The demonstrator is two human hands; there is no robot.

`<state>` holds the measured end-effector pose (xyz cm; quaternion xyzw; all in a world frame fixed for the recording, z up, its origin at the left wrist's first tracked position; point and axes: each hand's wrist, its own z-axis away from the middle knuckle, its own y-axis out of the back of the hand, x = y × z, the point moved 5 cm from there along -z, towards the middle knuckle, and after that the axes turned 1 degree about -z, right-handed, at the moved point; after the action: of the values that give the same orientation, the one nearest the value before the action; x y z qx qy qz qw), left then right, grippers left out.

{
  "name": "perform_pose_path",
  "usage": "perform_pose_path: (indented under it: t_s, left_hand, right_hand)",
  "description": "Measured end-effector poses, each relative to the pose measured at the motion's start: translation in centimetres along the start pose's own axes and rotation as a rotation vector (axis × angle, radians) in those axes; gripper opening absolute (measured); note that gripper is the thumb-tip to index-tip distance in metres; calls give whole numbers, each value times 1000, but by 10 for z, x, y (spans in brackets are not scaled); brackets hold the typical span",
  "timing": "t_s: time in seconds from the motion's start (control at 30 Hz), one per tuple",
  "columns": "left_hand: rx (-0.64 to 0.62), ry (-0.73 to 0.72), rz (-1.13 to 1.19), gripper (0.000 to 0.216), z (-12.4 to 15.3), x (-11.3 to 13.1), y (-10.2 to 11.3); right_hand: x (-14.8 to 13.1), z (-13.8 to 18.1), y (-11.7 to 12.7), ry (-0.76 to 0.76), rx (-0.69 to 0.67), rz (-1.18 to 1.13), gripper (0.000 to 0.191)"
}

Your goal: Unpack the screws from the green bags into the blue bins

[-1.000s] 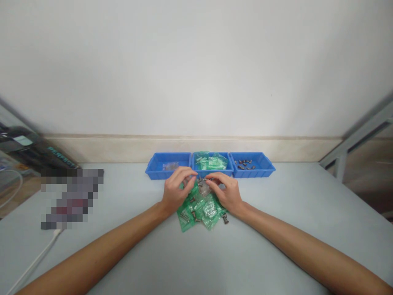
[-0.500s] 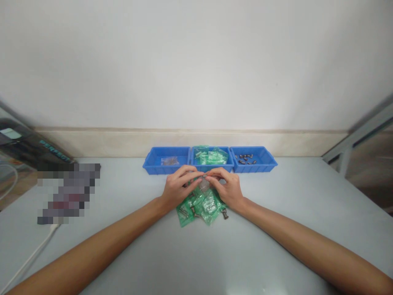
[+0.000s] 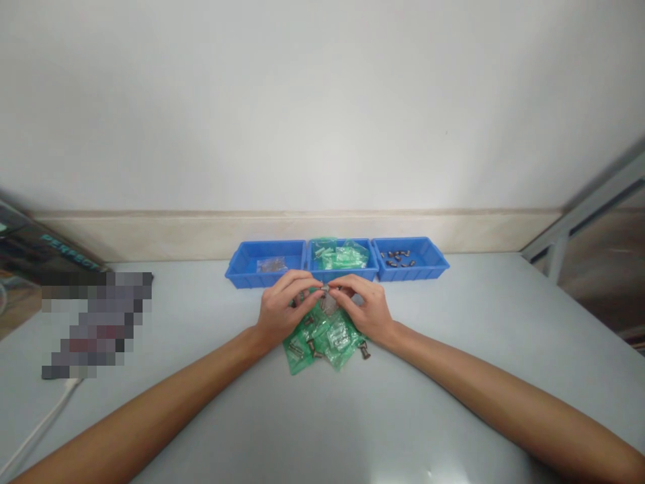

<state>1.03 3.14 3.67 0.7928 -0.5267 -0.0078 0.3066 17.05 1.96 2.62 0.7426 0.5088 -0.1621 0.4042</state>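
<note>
Over a pile of green plastic bags [image 3: 338,336], my two hands meet fingertip to fingertip. My left hand [image 3: 283,306] pinches one side of a small silvery metal part [image 3: 325,288], and my right hand [image 3: 367,308] pinches its other side. The part is too small to tell its exact kind. Just beneath the fingers is a clear plastic bag [image 3: 330,305]. Metal pieces show inside some green bags. Loose dark metal fittings lie among them, one fitting [image 3: 365,350] at the pile's right edge.
Three blue trays stand in a row by the wall: the left tray [image 3: 242,277] holds a clear bag, the middle tray [image 3: 345,274] green bags, the right tray [image 3: 428,267] several dark fittings. A blurred-out object [image 3: 101,323] with a white cable [image 3: 43,430] lies at left.
The view has shifted slightly, so the trays and pile sit a little further left. Between the fingertips, the small metal part shows more plainly. Both hands keep their pinch.
</note>
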Motion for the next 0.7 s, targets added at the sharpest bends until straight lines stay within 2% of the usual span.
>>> perform_pose_path:
  t_s: [0.2, 0.43, 0.7]
  left_hand:
    - [26, -20, 19, 6, -2, 3, 1]
    - [-1, 51, -9, 8, 0, 2, 1]
    - [10, 41, -23, 8, -1, 2, 1]
  right_hand:
    - [-5, 0, -1, 73, -3, -20, 16]
    - [-7, 0, 2, 110, 49, -31, 12]
    - [-7, 0, 2, 121, 59, -10, 13]
